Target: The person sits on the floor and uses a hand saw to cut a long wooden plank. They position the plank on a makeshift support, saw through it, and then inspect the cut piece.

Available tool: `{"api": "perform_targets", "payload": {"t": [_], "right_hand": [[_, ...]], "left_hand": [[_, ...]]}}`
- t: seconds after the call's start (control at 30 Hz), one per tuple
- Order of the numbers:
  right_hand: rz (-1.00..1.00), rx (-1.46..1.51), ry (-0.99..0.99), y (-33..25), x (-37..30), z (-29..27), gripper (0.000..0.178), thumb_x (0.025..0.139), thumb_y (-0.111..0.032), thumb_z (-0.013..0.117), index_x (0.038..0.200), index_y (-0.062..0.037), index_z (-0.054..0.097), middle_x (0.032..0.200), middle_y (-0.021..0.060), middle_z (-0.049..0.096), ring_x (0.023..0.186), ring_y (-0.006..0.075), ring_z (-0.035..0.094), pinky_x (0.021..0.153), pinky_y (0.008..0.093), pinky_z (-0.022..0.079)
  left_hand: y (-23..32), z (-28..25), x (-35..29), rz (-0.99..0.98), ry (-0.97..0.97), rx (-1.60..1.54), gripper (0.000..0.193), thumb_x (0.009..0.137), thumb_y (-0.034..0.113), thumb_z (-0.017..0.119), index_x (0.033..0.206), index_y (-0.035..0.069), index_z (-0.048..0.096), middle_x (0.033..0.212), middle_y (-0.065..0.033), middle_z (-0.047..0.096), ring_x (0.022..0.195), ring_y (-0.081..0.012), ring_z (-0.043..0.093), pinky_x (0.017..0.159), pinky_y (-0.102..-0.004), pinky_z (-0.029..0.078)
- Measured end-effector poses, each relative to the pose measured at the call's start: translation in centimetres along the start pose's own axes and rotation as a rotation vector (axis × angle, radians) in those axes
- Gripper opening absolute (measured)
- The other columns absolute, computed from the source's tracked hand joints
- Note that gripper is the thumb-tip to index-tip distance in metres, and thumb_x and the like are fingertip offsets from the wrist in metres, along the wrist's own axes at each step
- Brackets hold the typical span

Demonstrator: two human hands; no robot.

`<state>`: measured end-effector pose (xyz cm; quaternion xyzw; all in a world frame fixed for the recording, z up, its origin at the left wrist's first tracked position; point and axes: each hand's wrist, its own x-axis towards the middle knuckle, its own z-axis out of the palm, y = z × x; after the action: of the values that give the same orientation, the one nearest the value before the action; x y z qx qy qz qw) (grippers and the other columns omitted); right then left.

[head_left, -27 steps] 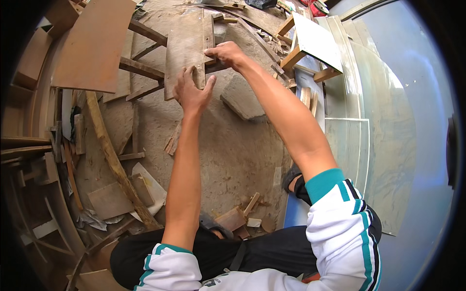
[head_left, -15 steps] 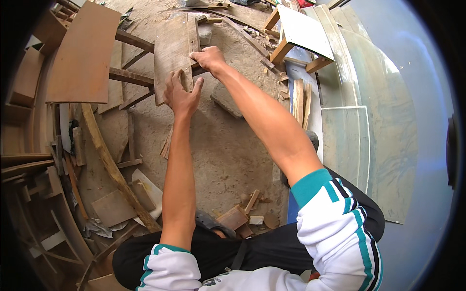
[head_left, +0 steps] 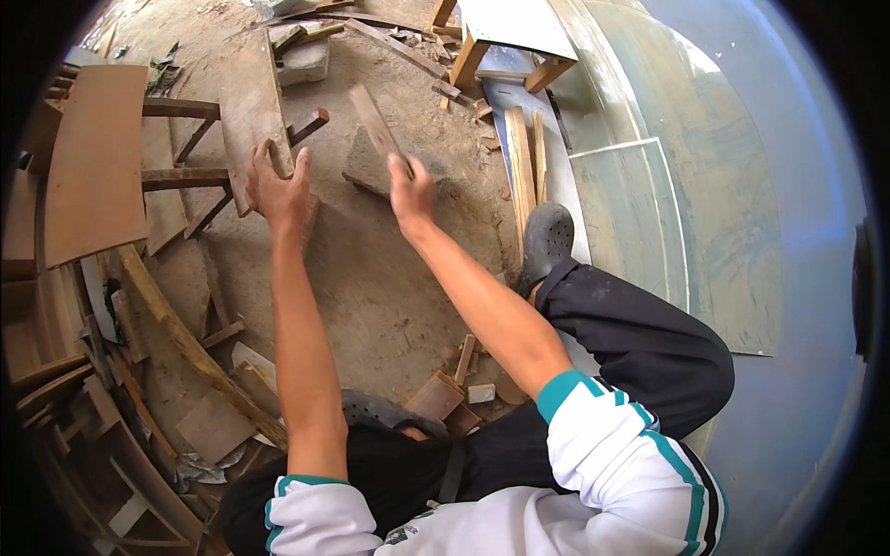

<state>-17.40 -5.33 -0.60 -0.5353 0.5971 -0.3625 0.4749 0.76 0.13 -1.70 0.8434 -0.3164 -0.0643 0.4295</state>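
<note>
Wooden board [head_left: 250, 97] lay under the left hand [head_left: 278, 185], stick [head_left: 374, 120] sat in the right hand [head_left: 411, 190]

The board lay crosswise over the dark rails [head_left: 181, 179], with one rail end jutting out beyond its right edge; that support probably raised it off the dirt floor [head_left: 371, 306]. The rails ran leftward to a brown panel [head_left: 97, 167].

At the board's near end, the left hand was spread rather than clenched: its fingers reached over the top face, while the thumb stood apart beside the right edge. That open posture looked suited to steadying the wood, though how firmly it pressed could not be told.

The right hand was clenched round the near end of the stick, holding it to the right of the board and apart from it, the far end angled forward and a little left. A grip at one end left most of the length bare, perhaps for reach. Blur hid its finer detail.

A stone slab [head_left: 364, 169] lay just beyond the right hand. Farther right, glassy sheets [head_left: 630, 204] overlapped well apart from both hands, perhaps to spare them knocks, and a white-topped stool [head_left: 519, 32] stood near them.
</note>
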Motion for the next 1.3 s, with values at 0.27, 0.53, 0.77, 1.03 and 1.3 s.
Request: {"api": "perform_targets", "payload": {"t": [0.27,0.53,0.77,1.03,1.3], "right_hand": [[0.068,-0.021,0.065,16.5,-5.0,-11.1,0.038,0.091,-0.028,0.063,0.113,0.0033,0.062,0.101,0.0097,0.066,0.095,0.0195,0.06,0.085,0.0334,0.046],[0.136,-0.569,-0.347,17.5,-7.6,-14.4,0.041,0.094,-0.03,0.059,0.124,-0.0026,0.059,0.116,0.0201,0.064,0.109,0.0336,0.061,0.091,0.0419,0.047],[-0.265,-0.759,-0.574,15.7,-6.8,-12.0,0.032,0.087,-0.023,0.062,0.114,-0.0067,0.067,0.115,0.0216,0.064,0.108,0.0381,0.06,0.092,0.0411,0.046],[-0.306,-1.22,-0.79,11.1,-5.2,-8.2,0.038,0.084,-0.026,0.064,0.114,-0.0031,0.067,0.113,0.0227,0.064,0.108,0.0402,0.059,0.095,0.0432,0.046],[-0.439,-1.265,-0.803,-1.4,-2.3,-6.2,0.031,0.081,-0.026,0.069,0.098,-0.0015,0.065,0.098,0.0234,0.067,0.096,0.0394,0.063,0.083,0.044,0.05]], "left_hand": [[0.9,-0.3,-1.3,0.019,0.134,-0.543,0.048,0.09,0.04,0.065,0.117,0.001,0.062,0.129,-0.0191,0.054,0.123,-0.0306,0.049,0.103,-0.0402,0.037],[-5.2,1.3,-6.7,-0.414,0.637,-0.324,0.04,0.094,0.029,0.05,0.12,-0.001,0.049,0.121,-0.017,0.053,0.114,-0.0347,0.049,0.098,-0.0459,0.038],[-10.6,1.7,-12.7,-0.395,0.101,0.379,0.057,0.077,0.034,0.069,0.127,0.012,0.054,0.128,-0.0141,0.052,0.128,-0.0311,0.038,0.109,-0.0527,0.016],[-9.1,-0.8,-12.1,-0.65,-0.19,0.222,0.063,0.074,0.035,0.072,0.132,0.017,0.053,0.13,-0.0134,0.051,0.125,-0.0324,0.042,0.105,-0.0508,0.024],[-3.5,2.1,-12.9,-0.761,-0.257,-0.06,0.057,0.084,0.036,0.064,0.132,0.008,0.051,0.132,-0.0169,0.047,0.125,-0.0337,0.042,0.105,-0.0491,0.03]]}}
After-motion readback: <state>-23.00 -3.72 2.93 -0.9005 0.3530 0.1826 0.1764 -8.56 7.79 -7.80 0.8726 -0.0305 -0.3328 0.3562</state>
